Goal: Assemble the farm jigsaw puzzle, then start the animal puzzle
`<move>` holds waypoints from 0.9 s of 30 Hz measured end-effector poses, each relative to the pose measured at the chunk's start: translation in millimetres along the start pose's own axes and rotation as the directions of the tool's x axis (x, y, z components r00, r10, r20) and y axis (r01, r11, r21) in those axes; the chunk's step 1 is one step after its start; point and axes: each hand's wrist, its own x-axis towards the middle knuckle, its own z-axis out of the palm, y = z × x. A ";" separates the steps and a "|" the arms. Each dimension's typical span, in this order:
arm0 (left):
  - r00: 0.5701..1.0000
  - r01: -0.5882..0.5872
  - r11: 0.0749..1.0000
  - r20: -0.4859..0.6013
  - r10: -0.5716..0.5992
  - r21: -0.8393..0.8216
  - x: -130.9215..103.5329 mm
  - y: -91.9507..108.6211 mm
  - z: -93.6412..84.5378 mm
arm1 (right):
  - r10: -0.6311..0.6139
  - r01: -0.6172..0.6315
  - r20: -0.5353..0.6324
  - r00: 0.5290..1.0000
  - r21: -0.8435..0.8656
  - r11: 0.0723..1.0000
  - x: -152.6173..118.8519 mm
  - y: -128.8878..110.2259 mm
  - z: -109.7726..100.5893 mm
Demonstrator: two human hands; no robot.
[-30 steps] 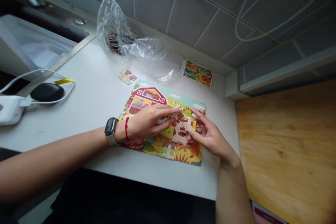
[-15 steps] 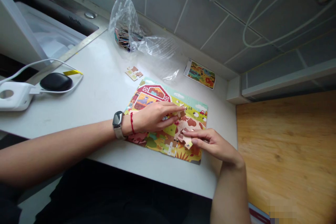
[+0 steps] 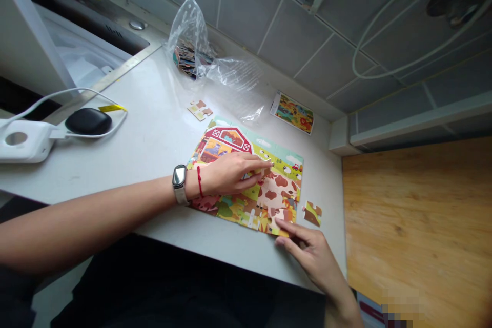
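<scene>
A farm-scene jigsaw puzzle [image 3: 215,148] with a red barn and a spotted cow lies on the white counter. Over its middle, my left hand [image 3: 234,171] pinches a small brown puzzle piece [image 3: 266,169] between thumb and fingers. At the lower right corner, my right hand [image 3: 303,246] has its fingertips on a cow-patterned piece [image 3: 280,216], which overlaps the puzzle. A loose green and brown piece [image 3: 312,213] rests just right of the puzzle. Joined loose pieces [image 3: 200,109] lie beyond its upper left corner.
Behind the puzzle lies a clear plastic bag [image 3: 230,77] holding stacked pieces. A picture card [image 3: 292,111] is near the wall. At the left are a black rounded object [image 3: 88,121], a white charger [image 3: 26,139] with a cable, and a sink [image 3: 84,25].
My right hand has moved down toward the puzzle's lower right corner with the cow-patterned piece. The loose piece to the right is now uncovered. My left hand keeps its place over the puzzle.
</scene>
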 end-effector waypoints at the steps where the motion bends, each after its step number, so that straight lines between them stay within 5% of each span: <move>1: 1.000 0.005 1.000 0.003 -0.005 0.006 -0.2 -0.1 0.2 | 0.011 -0.011 -0.035 0.999 0.001 1.000 -5.6 2.3 6.8; 11: 0.999 0.019 0.999 0.030 -0.020 0.050 -1.2 -3.2 3.2 | 0.019 -0.018 0.007 1.000 -0.071 0.997 -11.6 -7.6 23.3; 19: 1.000 0.002 0.998 0.025 -0.003 0.063 -0.6 -1.8 1.3 | -0.185 0.174 -0.041 0.982 -0.190 0.966 -10.0 1.5 29.7; 27: 0.998 0.016 0.998 0.054 -0.019 0.060 0.1 -0.1 0.3 | -0.415 0.343 -0.094 0.905 -0.416 0.842 -7.7 -5.6 29.8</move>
